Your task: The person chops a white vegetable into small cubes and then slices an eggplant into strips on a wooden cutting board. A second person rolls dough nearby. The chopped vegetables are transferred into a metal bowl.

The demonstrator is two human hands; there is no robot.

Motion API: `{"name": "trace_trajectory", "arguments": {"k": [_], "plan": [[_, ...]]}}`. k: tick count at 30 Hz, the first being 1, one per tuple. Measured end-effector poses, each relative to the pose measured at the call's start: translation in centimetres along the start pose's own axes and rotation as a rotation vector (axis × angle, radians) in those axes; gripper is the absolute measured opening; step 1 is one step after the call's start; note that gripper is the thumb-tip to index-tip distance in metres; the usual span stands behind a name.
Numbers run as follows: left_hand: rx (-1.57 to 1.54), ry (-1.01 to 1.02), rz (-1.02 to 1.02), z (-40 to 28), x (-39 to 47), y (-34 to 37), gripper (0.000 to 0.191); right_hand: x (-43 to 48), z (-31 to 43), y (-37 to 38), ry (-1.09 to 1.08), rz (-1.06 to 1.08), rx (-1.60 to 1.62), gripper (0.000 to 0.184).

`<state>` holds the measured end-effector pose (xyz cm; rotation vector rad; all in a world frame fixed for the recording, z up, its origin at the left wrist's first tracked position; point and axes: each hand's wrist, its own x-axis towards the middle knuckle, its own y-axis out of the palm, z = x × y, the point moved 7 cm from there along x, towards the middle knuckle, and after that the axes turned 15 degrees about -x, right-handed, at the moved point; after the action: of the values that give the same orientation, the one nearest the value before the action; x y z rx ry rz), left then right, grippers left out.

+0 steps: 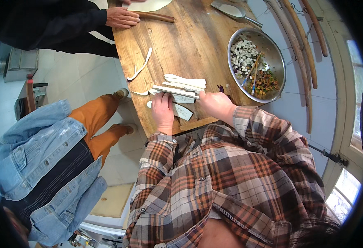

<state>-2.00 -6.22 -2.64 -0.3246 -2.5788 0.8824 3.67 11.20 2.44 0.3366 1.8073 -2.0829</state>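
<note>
My right hand point(215, 104) grips a kitchen knife point(186, 93), its blade pointing left across pale slices that look like eggplant. A cut strip point(170, 89) lies along the blade. The fingers of my left hand point(162, 110) press on an eggplant slice point(183, 99) just below the blade. Beneath that hand another slice point(183, 112), speckled with seeds, lies flat on the wooden table point(181, 46). Beyond the knife rest several cut strips point(186, 81) side by side. The knife handle is mostly hidden in my right hand.
At the right stands a steel bowl point(279, 52) with white cubes, chopped vegetables and chopsticks point(252, 69). A metal scoop point(231, 11) lies behind it. Another person's hand point(124, 18) is by a rolling pin point(156, 16) and dough sheet point(152, 4). Someone in a denim jacket point(45, 155) is at left.
</note>
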Motion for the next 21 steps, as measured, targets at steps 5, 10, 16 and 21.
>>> {"name": "trace_trajectory", "arguments": {"k": [5,10,16,21], "plan": [[-0.044,0.022,-0.005,-0.4,-0.1,-0.5,0.018,-0.2,-0.7,1.6,0.016,-0.064,-0.012,0.019],[-0.064,0.082,-0.063,-1.0,-0.6,-1.5,0.015,-0.7,0.0,0.6,0.023,-0.184,-0.001,0.018],[0.077,0.017,0.034,-0.9,-0.9,-1.0,0.017,-1.8,1.8,-0.8,-0.036,-0.175,-0.141,0.016],[0.038,0.062,-0.028,-0.6,-1.1,-0.7,0.014,-1.4,1.8,-0.1,-0.043,-0.137,-0.119,0.016]]}}
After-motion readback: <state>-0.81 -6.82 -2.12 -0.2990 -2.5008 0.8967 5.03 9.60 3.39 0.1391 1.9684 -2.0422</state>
